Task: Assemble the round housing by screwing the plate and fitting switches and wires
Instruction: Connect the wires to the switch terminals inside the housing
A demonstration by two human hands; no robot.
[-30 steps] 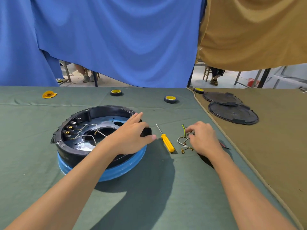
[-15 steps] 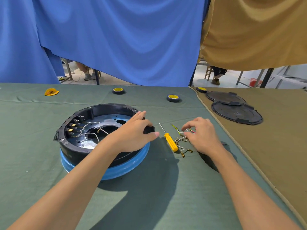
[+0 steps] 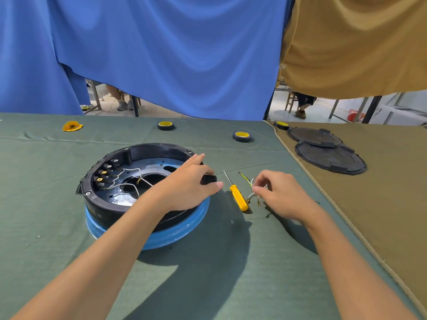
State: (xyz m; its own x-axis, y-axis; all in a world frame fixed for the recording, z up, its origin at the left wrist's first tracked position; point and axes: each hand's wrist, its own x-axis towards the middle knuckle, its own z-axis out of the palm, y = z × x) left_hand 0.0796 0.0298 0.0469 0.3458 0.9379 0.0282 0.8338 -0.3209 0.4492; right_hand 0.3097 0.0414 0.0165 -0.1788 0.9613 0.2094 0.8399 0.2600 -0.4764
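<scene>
left hand (image 3: 188,184) same as a second ago: draped over the near-right rim of the housing (image 3: 159,146), thumb and fingers gripping a black lug there, steadying it. housing sits open side up on a blue ring (image 3: 184,229), left of centre on the tabletop (image 3: 208,285). a row of switches (image 3: 104,174) is already in the left wall, with white leads trailing toward the middle hole.

right hand (image 3: 283,195): a second ago it lay over the loose wires (image 3: 250,189); now thumb and forefinger pinch one at its end and the bundle looks partly lifted and teased apart, a green-yellow strand sticking out to the left. cannot tell which wire is held.

screwdriver (image 3: 239,199) lies untouched between the two hands.

reading: wiring step starting; the picked wire probably goes to a switch terminal next. thin and springy, and it may drag the rest of the tangle along.
</scene>
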